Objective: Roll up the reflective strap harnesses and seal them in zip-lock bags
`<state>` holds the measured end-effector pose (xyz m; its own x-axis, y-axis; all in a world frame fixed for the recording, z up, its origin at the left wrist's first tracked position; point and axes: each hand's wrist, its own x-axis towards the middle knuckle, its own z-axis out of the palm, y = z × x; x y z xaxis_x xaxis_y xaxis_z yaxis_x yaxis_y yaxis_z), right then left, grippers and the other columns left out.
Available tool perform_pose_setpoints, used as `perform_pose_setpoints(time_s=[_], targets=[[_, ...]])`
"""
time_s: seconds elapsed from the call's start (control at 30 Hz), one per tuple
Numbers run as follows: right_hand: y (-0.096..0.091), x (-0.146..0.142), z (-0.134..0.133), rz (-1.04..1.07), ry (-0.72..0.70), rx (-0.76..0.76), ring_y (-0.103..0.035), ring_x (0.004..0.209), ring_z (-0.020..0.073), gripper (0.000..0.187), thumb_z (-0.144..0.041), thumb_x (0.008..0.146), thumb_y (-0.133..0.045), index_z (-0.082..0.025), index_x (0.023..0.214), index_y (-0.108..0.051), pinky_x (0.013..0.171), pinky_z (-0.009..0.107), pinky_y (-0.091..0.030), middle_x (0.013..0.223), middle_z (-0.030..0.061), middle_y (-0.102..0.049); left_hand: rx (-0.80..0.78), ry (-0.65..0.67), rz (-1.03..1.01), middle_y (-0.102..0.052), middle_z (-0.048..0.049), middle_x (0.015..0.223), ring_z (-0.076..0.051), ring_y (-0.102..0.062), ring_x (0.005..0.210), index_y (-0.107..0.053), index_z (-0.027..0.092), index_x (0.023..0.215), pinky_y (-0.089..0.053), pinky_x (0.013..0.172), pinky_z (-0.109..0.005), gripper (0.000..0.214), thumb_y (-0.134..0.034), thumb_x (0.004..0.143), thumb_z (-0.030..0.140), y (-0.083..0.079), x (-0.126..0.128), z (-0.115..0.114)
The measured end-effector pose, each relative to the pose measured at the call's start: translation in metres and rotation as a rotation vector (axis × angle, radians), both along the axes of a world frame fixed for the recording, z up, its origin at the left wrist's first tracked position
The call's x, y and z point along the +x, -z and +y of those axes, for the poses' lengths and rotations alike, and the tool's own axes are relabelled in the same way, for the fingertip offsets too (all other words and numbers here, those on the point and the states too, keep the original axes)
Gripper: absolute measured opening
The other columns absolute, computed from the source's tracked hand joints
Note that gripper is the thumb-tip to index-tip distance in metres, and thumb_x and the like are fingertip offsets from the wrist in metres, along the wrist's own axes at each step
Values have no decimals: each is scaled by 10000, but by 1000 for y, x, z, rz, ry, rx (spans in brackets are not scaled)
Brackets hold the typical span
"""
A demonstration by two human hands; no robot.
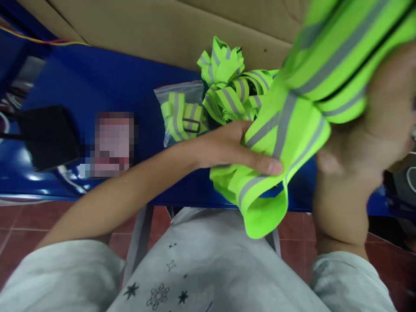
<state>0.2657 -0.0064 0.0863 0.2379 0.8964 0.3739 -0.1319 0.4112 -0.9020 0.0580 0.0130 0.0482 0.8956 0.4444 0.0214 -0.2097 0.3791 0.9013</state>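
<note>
Above the blue table (97,82), my left hand (227,149) pinches the neon vest (292,130) at a banded edge. My right hand (373,121) grips its bunched top. It looks light and floppy, so I judge the hems the best hold.

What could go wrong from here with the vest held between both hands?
1. A loop of the reflective vest hangs past the edge of the blue table; it may snag there.
2. The left hand pins it mainly with the thumb, and the right hand is blurred with its grip hidden, so the vest could slip.
3. The cloth lies against the loose vest pile and might drag some along.
</note>
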Motion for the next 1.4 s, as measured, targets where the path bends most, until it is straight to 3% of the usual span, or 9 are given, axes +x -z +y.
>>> perform_pose_setpoints(time_s=[0.07, 0.17, 0.27, 0.4, 0.83, 1.0, 1.1, 1.23, 1.4], targets=[[14, -8, 12, 39, -5, 124, -728, 1261, 269, 342, -360, 788, -905, -216, 1066, -767, 1147, 425, -596, 1106, 1, -796, -127, 45, -1, -800, -71, 990, -216, -770, 911, -777, 156, 1029, -634, 900, -370, 419, -984, 693, 298, 20, 4, -3], [37, -10, 13, 46, 17, -119, -772, 1122, 218, 282, -361, 827, -891, -232, 1036, -751, 1068, 406, -644, 1053, 2, -797, -371, -28, 13, -810, -109, 1000, -218, -779, 851, -776, 132, 1053, -651, 843, -358, 455, -983, 686, 302, 39, 7, -9], [57, -9, 4, 42, 53, -277, -782, 1006, 196, 315, -435, 827, -886, -263, 1039, -727, 973, 409, -675, 1020, -18, -776, -525, -118, 7, -808, -149, 1100, -261, -797, 921, -771, 119, 1092, -660, 825, -354, 537, -973, 697, 421, 45, 6, -10], [71, -10, -4, -72, 114, -205, -758, 910, 186, 353, -468, 773, -919, -289, 1006, -722, 863, 369, -673, 900, -37, -733, -540, -104, 29, -811, -139, 1111, -258, -802, 931, -768, 131, 1111, -668, 779, -334, 498, -977, 705, 331, 46, 6, -11], [83, -4, -13, -274, 199, -115, -742, 969, 196, 380, -473, 803, -899, -280, 1097, -755, 963, 372, -631, 971, -14, -738, -757, 37, 66, -829, -116, 993, -246, -803, 925, -762, 126, 991, -680, 744, -348, 316, -855, 698, 50, 54, 12, -39], [87, -5, -17, -335, 173, -132, -750, 917, 178, 370, -456, 825, -889, -309, 1139, -759, 915, 354, -640, 996, -24, -751, -832, 16, 83, -809, -86, 892, -205, -789, 793, -744, 155, 1038, -649, 652, -294, 350, -901, 725, 139, 52, 14, -48], [87, -5, -20, -406, 193, -96, -761, 970, 209, 375, -457, 830, -883, -305, 1150, -761, 964, 393, -638, 995, -16, -760, -810, -16, 167, -769, -44, 769, -165, -745, 657, -754, 153, 1001, -621, 611, -265, 346, -940, 716, 218, 53, 15, -51], [79, -4, -26, -553, 183, 27, -771, 1069, 269, 419, -438, 843, -874, -323, 1228, -755, 997, 454, -639, 1141, 15, -783, -770, 39, 185, -804, -66, 897, -188, -783, 802, -771, 158, 987, -643, 717, -292, 312, -914, 710, 158, 54, 12, -51], [72, 2, -22, -764, -18, 256, -754, 1190, 306, 415, -285, 877, -844, -383, 1273, -764, 1032, 489, -641, 1262, 8, -782, -637, 47, 61, -811, -83, 1056, -203, -790, 906, -755, 165, 1106, -632, 771, -309, 403, -830, 723, 61, 47, 2, -37]])
